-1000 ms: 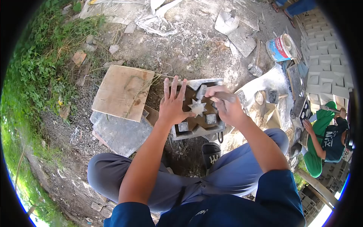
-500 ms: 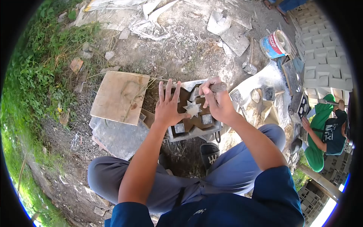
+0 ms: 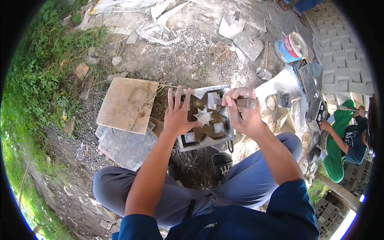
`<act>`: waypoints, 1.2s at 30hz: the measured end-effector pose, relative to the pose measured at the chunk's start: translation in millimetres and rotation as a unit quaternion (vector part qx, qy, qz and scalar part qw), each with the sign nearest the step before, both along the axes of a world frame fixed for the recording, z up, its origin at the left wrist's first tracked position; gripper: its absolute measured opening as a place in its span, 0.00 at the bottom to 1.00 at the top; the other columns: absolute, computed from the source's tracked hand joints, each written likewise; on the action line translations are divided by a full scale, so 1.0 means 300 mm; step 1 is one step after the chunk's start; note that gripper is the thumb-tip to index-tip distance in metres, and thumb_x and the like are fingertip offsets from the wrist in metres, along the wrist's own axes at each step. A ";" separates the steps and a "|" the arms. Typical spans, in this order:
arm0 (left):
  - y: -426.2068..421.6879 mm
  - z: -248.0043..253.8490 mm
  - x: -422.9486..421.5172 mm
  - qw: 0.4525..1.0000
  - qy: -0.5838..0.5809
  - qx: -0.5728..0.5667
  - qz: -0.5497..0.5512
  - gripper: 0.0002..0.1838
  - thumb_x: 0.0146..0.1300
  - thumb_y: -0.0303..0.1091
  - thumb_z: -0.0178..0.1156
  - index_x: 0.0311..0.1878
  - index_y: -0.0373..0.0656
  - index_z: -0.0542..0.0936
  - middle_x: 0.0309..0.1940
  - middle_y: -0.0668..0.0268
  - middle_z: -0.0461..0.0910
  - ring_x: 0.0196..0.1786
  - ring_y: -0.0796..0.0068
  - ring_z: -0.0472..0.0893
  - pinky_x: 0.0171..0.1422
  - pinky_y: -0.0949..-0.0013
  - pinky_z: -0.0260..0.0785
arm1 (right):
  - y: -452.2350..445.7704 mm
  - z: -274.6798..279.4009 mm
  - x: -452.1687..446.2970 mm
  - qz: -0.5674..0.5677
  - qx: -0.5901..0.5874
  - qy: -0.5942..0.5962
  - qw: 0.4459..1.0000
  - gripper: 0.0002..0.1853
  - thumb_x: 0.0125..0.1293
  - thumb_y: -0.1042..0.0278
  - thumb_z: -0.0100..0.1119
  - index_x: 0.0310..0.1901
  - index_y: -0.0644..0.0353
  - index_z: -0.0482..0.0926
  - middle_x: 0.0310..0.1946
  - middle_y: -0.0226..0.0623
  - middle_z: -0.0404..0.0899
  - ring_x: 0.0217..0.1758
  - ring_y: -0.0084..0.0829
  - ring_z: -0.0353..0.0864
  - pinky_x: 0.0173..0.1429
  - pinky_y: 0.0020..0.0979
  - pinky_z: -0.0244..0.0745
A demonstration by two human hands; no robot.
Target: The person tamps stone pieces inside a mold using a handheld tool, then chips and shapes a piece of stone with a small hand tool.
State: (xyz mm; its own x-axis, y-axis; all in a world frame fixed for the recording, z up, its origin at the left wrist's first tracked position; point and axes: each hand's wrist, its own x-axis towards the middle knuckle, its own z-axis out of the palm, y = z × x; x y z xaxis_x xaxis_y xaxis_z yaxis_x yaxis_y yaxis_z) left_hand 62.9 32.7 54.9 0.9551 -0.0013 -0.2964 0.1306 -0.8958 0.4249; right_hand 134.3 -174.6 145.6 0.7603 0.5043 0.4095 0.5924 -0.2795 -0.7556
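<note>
A grey rectangular mould point(image 3: 208, 141) lies on the ground between my legs, with a pale star-shaped piece point(image 3: 203, 116) at its middle and pale square blocks point(image 3: 219, 127) toward its corners. My left hand point(image 3: 179, 116) rests over the mould's left side, fingers spread, the thumb near the star. In my right hand point(image 3: 245, 112), closed above the right side, is a short hammer-like tool point(image 3: 246, 104). Its squarish pale end lies over the mould's upper part; whether it touches there I cannot tell.
Left of the mould lie a wooden board point(image 3: 128, 105) and a grey slab point(image 3: 126, 146). A paint bucket point(image 3: 289, 48) stands at upper right, near pale powder point(image 3: 282, 82). Stacked grey blocks point(image 3: 340, 52) line the right side, where a co-worker point(image 3: 352, 138) sits. Plants point(image 3: 44, 76) grow at left.
My right hand has shifted to the right, and the hammer-like tool has swung flatter, so more of it shows. My left hand has stayed nearly in place.
</note>
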 end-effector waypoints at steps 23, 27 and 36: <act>-0.009 0.007 0.007 1.000 0.005 0.007 0.001 0.73 0.37 0.61 0.80 0.83 0.61 0.43 0.83 0.61 0.37 0.84 0.45 0.32 0.72 0.42 0.68 | -0.016 -0.034 0.030 0.043 -0.155 0.084 0.983 0.20 0.63 0.88 0.61 0.51 0.59 0.66 0.40 0.45 0.79 0.36 0.43 0.85 0.41 0.38 0.79; -0.002 -0.017 0.000 1.000 -0.019 -0.002 -0.002 0.73 0.37 0.61 0.80 0.83 0.62 0.43 0.84 0.60 0.35 0.84 0.45 0.32 0.70 0.39 0.68 | -0.011 0.032 0.001 0.067 -0.087 -0.036 0.993 0.14 0.65 0.82 0.62 0.47 0.60 0.69 0.37 0.44 0.81 0.41 0.47 0.87 0.42 0.39 0.80; -0.002 -0.016 -0.002 1.000 -0.013 0.001 -0.003 0.73 0.38 0.61 0.80 0.83 0.62 0.42 0.84 0.60 0.34 0.84 0.45 0.31 0.71 0.40 0.68 | 0.000 0.001 -0.001 -0.010 -0.040 0.037 0.998 0.14 0.69 0.76 0.62 0.51 0.59 0.68 0.35 0.42 0.82 0.27 0.50 0.82 0.33 0.41 0.75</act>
